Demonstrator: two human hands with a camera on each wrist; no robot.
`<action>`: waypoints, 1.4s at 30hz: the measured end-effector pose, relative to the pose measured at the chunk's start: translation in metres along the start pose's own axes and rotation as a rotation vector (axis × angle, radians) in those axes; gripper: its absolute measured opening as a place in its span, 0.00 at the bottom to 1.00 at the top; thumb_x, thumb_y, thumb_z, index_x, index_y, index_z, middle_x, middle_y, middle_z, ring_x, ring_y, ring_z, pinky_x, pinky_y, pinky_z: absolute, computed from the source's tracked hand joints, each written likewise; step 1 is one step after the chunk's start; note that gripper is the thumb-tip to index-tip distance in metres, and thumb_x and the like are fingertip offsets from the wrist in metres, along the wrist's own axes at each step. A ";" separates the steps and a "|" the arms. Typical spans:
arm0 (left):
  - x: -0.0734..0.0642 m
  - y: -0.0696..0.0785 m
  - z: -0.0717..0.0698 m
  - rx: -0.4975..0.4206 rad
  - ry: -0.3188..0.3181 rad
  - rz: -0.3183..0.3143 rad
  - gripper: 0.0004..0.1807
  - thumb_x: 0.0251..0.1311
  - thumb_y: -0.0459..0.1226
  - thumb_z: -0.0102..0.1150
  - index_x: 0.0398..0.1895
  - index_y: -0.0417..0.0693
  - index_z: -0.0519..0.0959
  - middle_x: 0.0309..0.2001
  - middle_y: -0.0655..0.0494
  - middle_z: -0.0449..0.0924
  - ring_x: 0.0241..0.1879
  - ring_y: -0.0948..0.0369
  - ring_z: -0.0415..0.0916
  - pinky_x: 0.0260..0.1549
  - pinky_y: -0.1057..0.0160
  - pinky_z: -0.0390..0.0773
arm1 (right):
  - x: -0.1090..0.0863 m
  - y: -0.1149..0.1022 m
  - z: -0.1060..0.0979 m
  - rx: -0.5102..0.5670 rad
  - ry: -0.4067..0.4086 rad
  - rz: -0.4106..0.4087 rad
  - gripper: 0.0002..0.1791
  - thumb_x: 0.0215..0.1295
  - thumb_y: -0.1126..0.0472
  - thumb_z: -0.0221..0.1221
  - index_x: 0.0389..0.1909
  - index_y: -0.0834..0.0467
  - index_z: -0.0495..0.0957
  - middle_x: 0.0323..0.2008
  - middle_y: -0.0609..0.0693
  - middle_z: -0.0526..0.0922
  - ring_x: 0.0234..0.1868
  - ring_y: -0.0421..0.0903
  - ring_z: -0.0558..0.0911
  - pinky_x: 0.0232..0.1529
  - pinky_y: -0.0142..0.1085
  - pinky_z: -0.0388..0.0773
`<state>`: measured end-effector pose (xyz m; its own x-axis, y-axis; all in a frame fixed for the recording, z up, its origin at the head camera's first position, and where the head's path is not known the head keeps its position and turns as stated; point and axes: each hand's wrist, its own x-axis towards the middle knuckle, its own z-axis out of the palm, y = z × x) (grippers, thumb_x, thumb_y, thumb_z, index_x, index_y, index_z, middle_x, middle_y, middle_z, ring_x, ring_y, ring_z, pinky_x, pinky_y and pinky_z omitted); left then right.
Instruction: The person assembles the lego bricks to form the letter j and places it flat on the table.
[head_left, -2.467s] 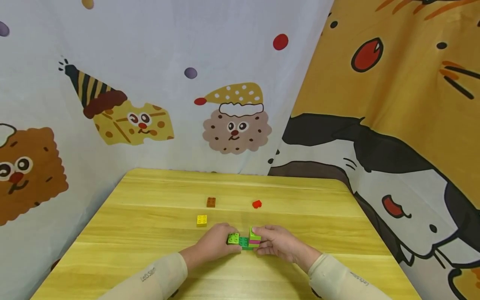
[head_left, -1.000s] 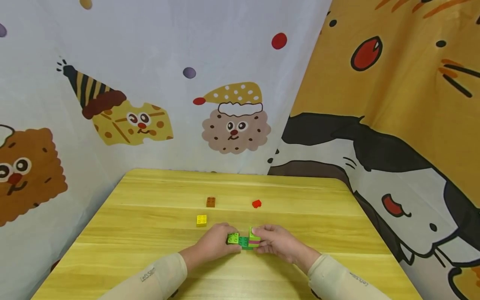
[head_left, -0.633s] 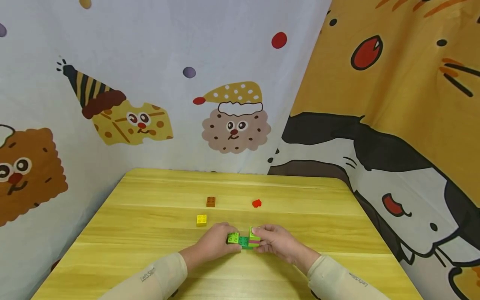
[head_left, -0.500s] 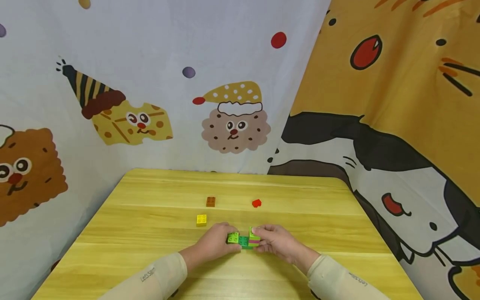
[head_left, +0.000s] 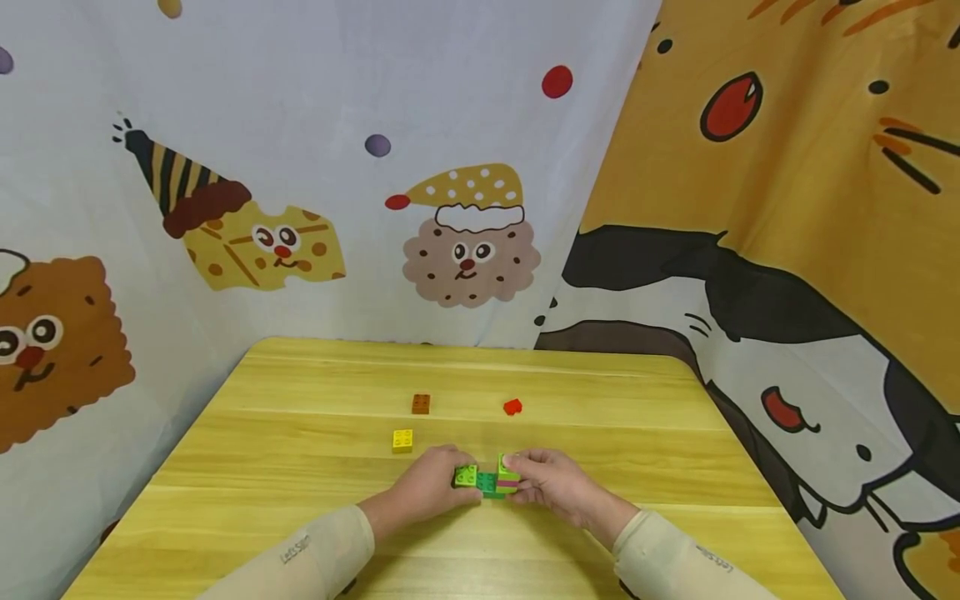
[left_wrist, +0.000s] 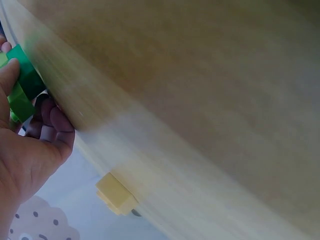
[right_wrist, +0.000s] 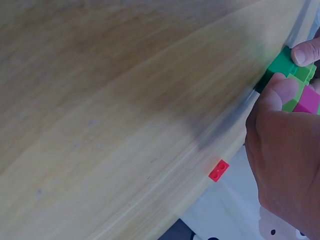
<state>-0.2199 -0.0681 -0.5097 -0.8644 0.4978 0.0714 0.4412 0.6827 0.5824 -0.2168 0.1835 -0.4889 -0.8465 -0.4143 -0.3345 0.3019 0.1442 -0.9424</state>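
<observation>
A small build of toy building bricks lies between both hands at the front middle of the table. Its base is a dark green brick [head_left: 487,483]. On the left end sits a light green brick [head_left: 467,475], which my left hand [head_left: 429,483] grips between thumb and fingers. A taller stack rises at the right end, light green [head_left: 507,465] with a pink layer [right_wrist: 308,101] in it. My right hand [head_left: 561,485] pinches that stack, thumb at the near side. In the left wrist view the left thumb presses on the dark green side. The fingers partly hide both ends.
Beyond the hands on the wooden table [head_left: 315,392] lie a yellow brick [head_left: 402,441], a brown brick [head_left: 422,404] and a small red brick [head_left: 513,407]. A printed cloth [head_left: 300,150] with cartoon figures hangs behind the table's far edge.
</observation>
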 end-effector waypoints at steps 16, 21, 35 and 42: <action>0.000 -0.001 0.001 -0.001 0.003 0.000 0.24 0.59 0.50 0.79 0.54 0.48 0.88 0.38 0.62 0.82 0.32 0.69 0.71 0.32 0.70 0.75 | -0.002 -0.001 -0.001 -0.007 -0.006 0.004 0.38 0.77 0.43 0.63 0.69 0.71 0.70 0.53 0.62 0.84 0.47 0.47 0.87 0.55 0.40 0.87; 0.000 0.001 0.000 0.007 0.007 0.006 0.24 0.59 0.50 0.79 0.53 0.47 0.88 0.38 0.61 0.83 0.32 0.70 0.71 0.32 0.71 0.75 | -0.004 -0.004 -0.002 -0.025 0.010 0.009 0.39 0.77 0.42 0.63 0.75 0.65 0.67 0.55 0.63 0.86 0.49 0.51 0.91 0.50 0.42 0.89; 0.001 0.001 -0.001 0.003 -0.001 0.001 0.24 0.60 0.50 0.79 0.54 0.47 0.88 0.37 0.62 0.81 0.31 0.69 0.71 0.31 0.71 0.75 | -0.005 -0.008 0.002 -0.028 0.050 -0.004 0.32 0.75 0.45 0.65 0.71 0.60 0.73 0.54 0.53 0.79 0.43 0.50 0.91 0.47 0.43 0.89; 0.000 0.000 0.000 0.002 -0.001 0.003 0.25 0.59 0.50 0.79 0.55 0.46 0.87 0.37 0.62 0.82 0.31 0.69 0.71 0.31 0.71 0.75 | -0.005 -0.007 0.003 -0.036 0.052 -0.003 0.32 0.76 0.45 0.64 0.71 0.59 0.74 0.53 0.52 0.81 0.43 0.49 0.90 0.48 0.43 0.89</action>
<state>-0.2197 -0.0684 -0.5093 -0.8630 0.5000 0.0726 0.4441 0.6821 0.5809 -0.2134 0.1820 -0.4803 -0.8692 -0.3678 -0.3304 0.2841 0.1753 -0.9426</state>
